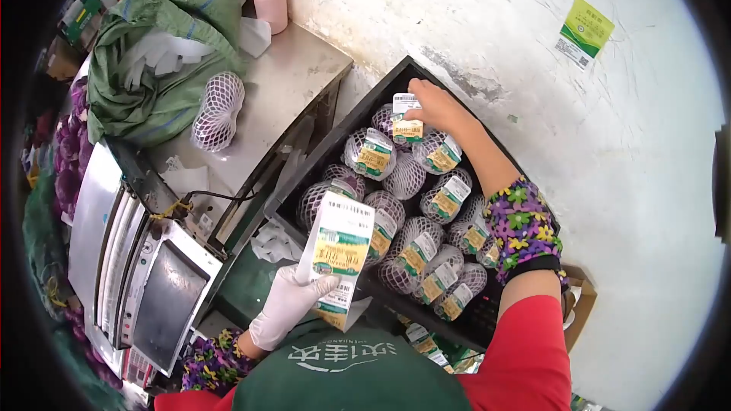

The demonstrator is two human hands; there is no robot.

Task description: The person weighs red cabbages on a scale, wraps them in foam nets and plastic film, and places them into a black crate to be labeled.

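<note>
My left hand [285, 303], in a white glove, grips a strip of printed green, white and yellow labels [340, 247] between thumb and fingers in front of the crate. At the crate's far end, my bare right hand [442, 106] has thumb and fingers on a label [406, 125] that lies over a net-wrapped purple item [383, 118]. The black plastic crate [381, 289] holds several such items in white foam nets, most with labels on top. One netted item [403, 176] near the middle shows no label. The right fingertips are partly hidden.
Left of the crate, a metal table [293, 68] bears a green woven sack [171, 11], a loose foam net [219, 112] and a pink bottle [270, 0]. A wrapping machine [171, 281] stands nearer me. The white wall [624, 183] rises on the right, above a cardboard box [582, 304].
</note>
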